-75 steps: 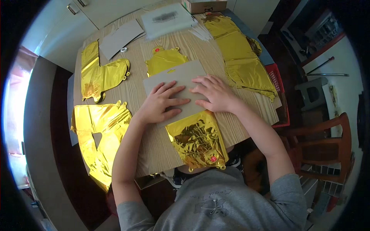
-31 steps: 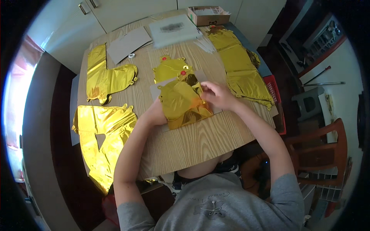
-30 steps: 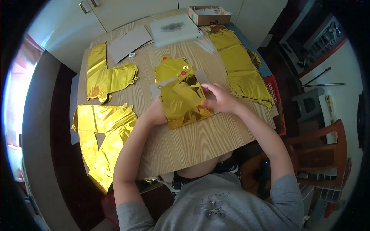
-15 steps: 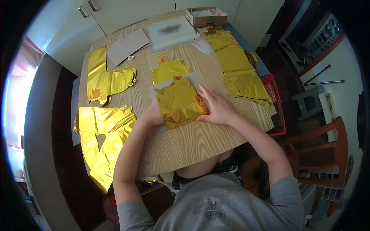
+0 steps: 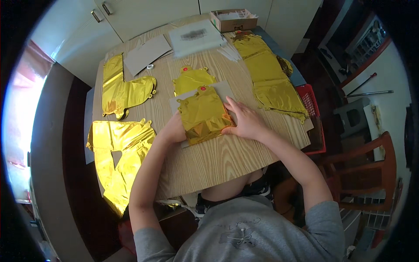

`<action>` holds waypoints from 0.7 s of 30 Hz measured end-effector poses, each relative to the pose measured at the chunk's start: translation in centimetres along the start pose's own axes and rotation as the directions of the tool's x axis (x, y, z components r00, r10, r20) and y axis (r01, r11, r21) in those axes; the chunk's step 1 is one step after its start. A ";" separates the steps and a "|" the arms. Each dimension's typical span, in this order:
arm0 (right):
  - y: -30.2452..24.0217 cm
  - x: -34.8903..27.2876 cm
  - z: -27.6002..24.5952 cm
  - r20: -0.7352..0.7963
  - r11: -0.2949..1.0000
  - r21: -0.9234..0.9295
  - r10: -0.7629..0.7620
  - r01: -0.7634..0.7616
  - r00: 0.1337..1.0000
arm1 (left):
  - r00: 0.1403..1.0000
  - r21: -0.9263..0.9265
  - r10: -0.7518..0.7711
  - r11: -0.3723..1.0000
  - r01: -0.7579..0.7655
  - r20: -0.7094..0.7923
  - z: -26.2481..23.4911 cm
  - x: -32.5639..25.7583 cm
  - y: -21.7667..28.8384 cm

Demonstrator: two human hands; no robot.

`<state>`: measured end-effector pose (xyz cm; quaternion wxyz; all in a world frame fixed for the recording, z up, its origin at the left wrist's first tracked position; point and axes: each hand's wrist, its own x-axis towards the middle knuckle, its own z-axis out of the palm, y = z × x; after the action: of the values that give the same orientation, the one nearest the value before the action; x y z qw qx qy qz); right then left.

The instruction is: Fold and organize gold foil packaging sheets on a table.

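In front of me a folded gold foil balloon [image 5: 203, 109] with a red round spot on its top tab lies over a grey card [image 5: 224, 88]. My left hand [image 5: 174, 129] is at the balloon's left edge, its fingers hidden behind the foil. At the right edge my right hand [image 5: 245, 120] grips the balloon, thumb over the lower corner and fingers along the side. Just beyond lies another folded gold balloon [image 5: 194, 78], also with a red spot, partly covered by the card.
Flat gold balloons lie on the table's left [image 5: 126, 92], near left [image 5: 120, 153] and right [image 5: 273, 78]. At the back are grey cards [image 5: 146, 53], a translucent sheet [image 5: 196, 37], a small white ring [image 5: 150, 67] and a cardboard box [image 5: 234, 22]. A red basket [image 5: 310, 102] stands beyond the right edge.
The foil's lower right corner, which stuck out orange by my right thumb, now lies flatter, and the lower edge looks smoother. Both hands stay nearly in place.
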<state>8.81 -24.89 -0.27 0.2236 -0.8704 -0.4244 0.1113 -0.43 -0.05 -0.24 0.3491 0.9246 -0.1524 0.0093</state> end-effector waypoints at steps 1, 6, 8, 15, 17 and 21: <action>0.0 0.0 0.0 0.004 1.000 0.005 0.008 -0.008 1.000 | 1.000 0.144 -0.008 0.990 0.006 0.011 -0.2 -0.5 -0.2; 0.3 0.0 0.3 0.011 0.999 -0.009 0.045 -0.045 0.999 | 0.949 0.633 -0.101 0.723 0.275 -0.297 -0.6 -5.5 1.0; 0.2 0.1 0.1 0.024 0.999 -0.014 0.038 -0.037 0.999 | 0.941 0.533 -0.081 0.807 0.255 -0.328 0.1 -6.6 4.3; -0.1 0.0 0.2 -0.002 0.997 -0.001 0.071 -0.071 0.997 | 0.994 0.497 0.065 0.868 -0.014 -0.087 5.8 -5.9 11.4; 0.2 0.1 0.4 -0.017 0.998 -0.001 0.062 -0.062 0.998 | 0.999 0.523 -0.043 0.851 0.053 -0.032 6.1 -5.6 11.0; 0.0 0.1 0.3 -0.016 0.998 0.005 0.057 -0.057 0.998 | 0.995 0.530 -0.084 0.843 0.095 -0.045 6.3 -5.4 10.6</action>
<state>8.77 -24.78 -0.53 0.2257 -0.8824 -0.3975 0.1117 -9.18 -10.12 1.14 0.0814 0.9910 -0.0969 0.0441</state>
